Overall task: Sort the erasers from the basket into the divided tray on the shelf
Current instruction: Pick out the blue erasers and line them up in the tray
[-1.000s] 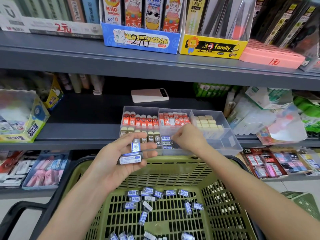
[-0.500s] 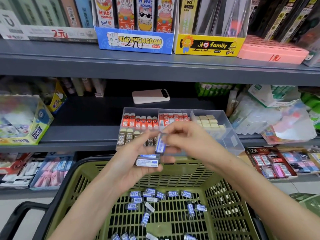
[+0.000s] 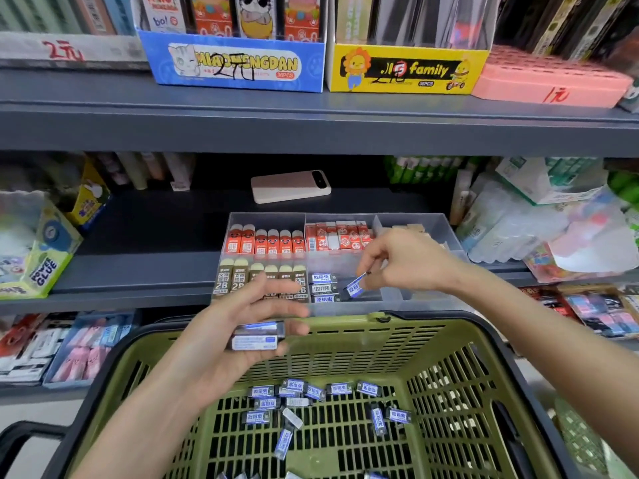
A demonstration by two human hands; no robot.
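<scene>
Over the shelf [image 3: 138,271], right grip [image 3: 404,261] is lowering a pinched eraser [image 3: 356,286], just pulled from the stack [image 3: 257,337] left grip [image 3: 235,323] is clutching, into tray [image 3: 345,307] (front-middle compartment).

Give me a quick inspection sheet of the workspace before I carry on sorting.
Surface: grey shelf carries the divided tray; green basket sits in front.
Job's things: loose erasers lie on the basket floor; filed erasers, blue-labelled, sit in the tray's front middle compartment.
Clutter: pinkish phone behind the tray; glue box at left.
Hands: right hand pinches a single eraser over that compartment; left hand holds an eraser stack.
Cables: nothing seen.
Surroundings: stocked shop shelves above, below and beside.
</scene>
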